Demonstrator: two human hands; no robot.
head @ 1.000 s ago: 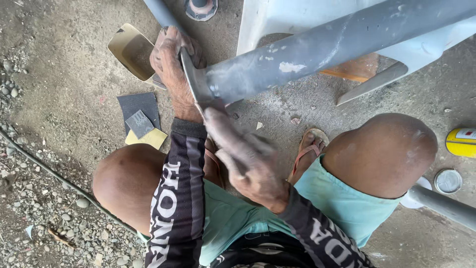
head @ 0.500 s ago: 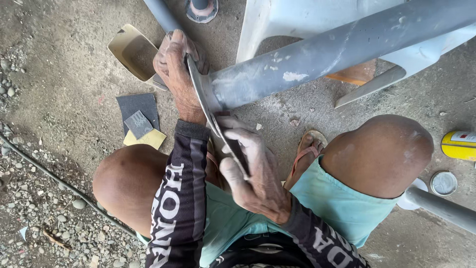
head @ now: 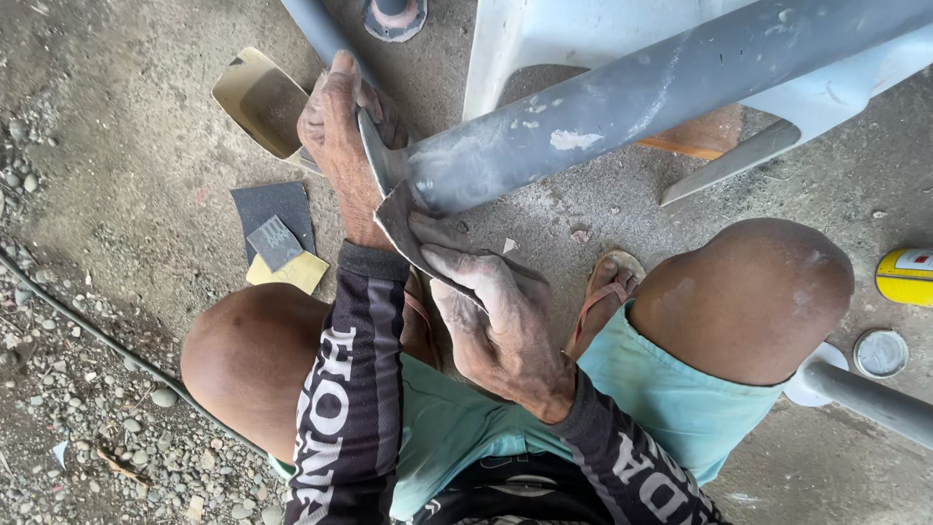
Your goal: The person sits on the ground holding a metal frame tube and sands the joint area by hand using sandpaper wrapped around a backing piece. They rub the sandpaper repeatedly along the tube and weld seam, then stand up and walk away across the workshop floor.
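Person squatting on a dusty concrete floor (head: pixel 146 165), both knees in frame, black long sleeves, teal shorts. Grey metal part (head: pixel 622 102), long and tube-like with patches of pale filler, runs from top right down to centre, ending in a flat flange at its lower left end.

Left hand (head: pixel 335 131) wrapped around the flange end of the grey metal part, fingers curled over the edge, thumb side toward the camera; closed grip, steadying it.

Right hand (head: pixel 496 316) lies just below the flange, fingers mostly extended and pressed flat, pinning a dark sheet of sandpaper (head: pixel 403 224) against the underside of the grey metal part near the flange. Hand is partly open, flat-pressing rather than fisted; sandpaper is held between fingers and metal. Both hands coated in grey dust.

White plastic chair (head: pixel 603 29) behind the part, which rests against it. Left of the left forearm on the floor: 1 dark sandpaper sheet (head: pixel 277 209) with a smaller grey piece (head: pixel 275 241) on top and a yellow-backed piece (head: pixel 290 272) overlapping its lower edge. Tan plastic scraper-like tray (head: pixel 258 97) above those, near the left hand. Red-strapped sandal (head: pixel 607 287) between the knees. Yellow can (head: pixel 906 275) at right edge, round lid (head: pixel 881 352) just below it. Gravel and a black cable (head: pixel 87 326) at lower left.
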